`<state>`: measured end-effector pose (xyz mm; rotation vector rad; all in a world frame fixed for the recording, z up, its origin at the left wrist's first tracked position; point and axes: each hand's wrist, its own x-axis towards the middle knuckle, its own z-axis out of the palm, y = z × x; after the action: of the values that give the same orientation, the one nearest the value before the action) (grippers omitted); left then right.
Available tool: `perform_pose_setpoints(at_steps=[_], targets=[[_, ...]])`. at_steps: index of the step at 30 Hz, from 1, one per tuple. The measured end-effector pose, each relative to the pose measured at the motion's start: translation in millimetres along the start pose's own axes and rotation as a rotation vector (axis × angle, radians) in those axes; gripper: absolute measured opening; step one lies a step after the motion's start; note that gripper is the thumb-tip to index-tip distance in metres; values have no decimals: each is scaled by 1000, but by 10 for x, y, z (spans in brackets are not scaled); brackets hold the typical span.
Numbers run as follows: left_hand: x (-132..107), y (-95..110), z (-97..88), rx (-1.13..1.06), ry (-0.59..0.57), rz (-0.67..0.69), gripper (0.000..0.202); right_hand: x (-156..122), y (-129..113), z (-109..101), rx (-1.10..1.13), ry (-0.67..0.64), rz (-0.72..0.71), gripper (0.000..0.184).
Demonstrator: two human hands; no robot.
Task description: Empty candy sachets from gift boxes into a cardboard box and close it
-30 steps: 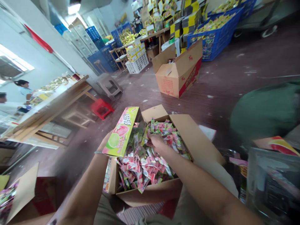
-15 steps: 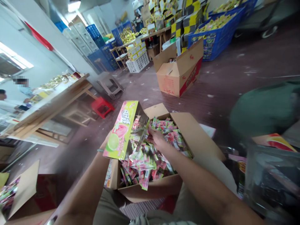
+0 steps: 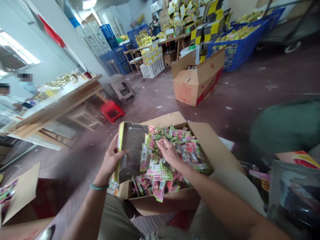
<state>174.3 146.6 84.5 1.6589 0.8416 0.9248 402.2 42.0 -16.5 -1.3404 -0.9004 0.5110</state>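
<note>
My left hand point(image 3: 113, 159) grips the side of a candy box point(image 3: 133, 150) with a yellow-green printed edge and a clear window. The box is tipped on its side over a carton point(image 3: 170, 201), and several sachets show at its right end. Pink and green candy sachets point(image 3: 186, 146) fill the open carton in front of me. Just right of the box, over the sachets, is my right hand point(image 3: 169, 154) with its fingers curled together; whether anything is in them I cannot make out.
Ahead stands another open carton point(image 3: 186, 88). A red stool point(image 3: 112, 111) and a wooden table point(image 3: 62, 103) are at left, with people behind the table. At lower left is a carton of sachets point(image 3: 23, 196). Blue crates point(image 3: 237, 50) stand at the back right.
The box has turned so its clear window faces me and its printed front is out of sight. It sits slightly lower. My right hand has come out from beside its opening, and more sachets show there.
</note>
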Motion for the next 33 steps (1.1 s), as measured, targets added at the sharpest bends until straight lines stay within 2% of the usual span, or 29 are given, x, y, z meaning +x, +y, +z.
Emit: perform_pose_setpoints(at_steps=[2,3,4,6,8,11,13,15,17,19,21,23,25,27,29,31,33], targets=[[-88,-61,-267,-43,63,-20,99,138,-19,-140,-321,101,-165,76],[-137,-112,-403,-72,106,-37,99,240,-9,-191,-464,132,-165,86],[-188,-176,-529,-103,156,-63,97,351,15,-215,-593,119,-106,97],[-293,-329,-726,-166,263,-131,92,552,112,-147,-804,-60,48,109],[-376,-497,-835,-236,351,-190,83,659,257,79,-957,-320,89,107],[-411,-741,-862,-343,424,-227,64,599,503,560,-1164,-634,5,96],[-363,-881,-833,-424,481,-235,52,477,658,817,-1268,-760,-22,94],[-272,-992,-802,-508,564,-288,43,376,796,952,-1303,-808,-50,94],[-163,-1068,-786,-567,652,-381,37,352,912,989,-1295,-798,-79,89],[-63,-1107,-783,-593,718,-436,33,412,1003,992,-1291,-778,-87,84],[7,-1114,-780,-601,747,-426,30,536,1047,1001,-1283,-781,-59,82],[39,-1103,-772,-620,735,-411,28,692,1009,1009,-1262,-817,19,84],[39,-1088,-766,-659,723,-428,25,855,859,987,-1236,-885,148,86],[24,-1079,-766,-700,729,-440,22,995,601,930,-1216,-990,252,87],[11,-1083,-771,-724,738,-428,20,1070,292,884,-1169,-1105,254,87],[10,-1100,-774,-733,733,-403,22,1032,20,899,-1111,-1079,169,91],[12,-1123,-770,-730,700,-399,25,850,-126,967,-1079,-926,78,91]])
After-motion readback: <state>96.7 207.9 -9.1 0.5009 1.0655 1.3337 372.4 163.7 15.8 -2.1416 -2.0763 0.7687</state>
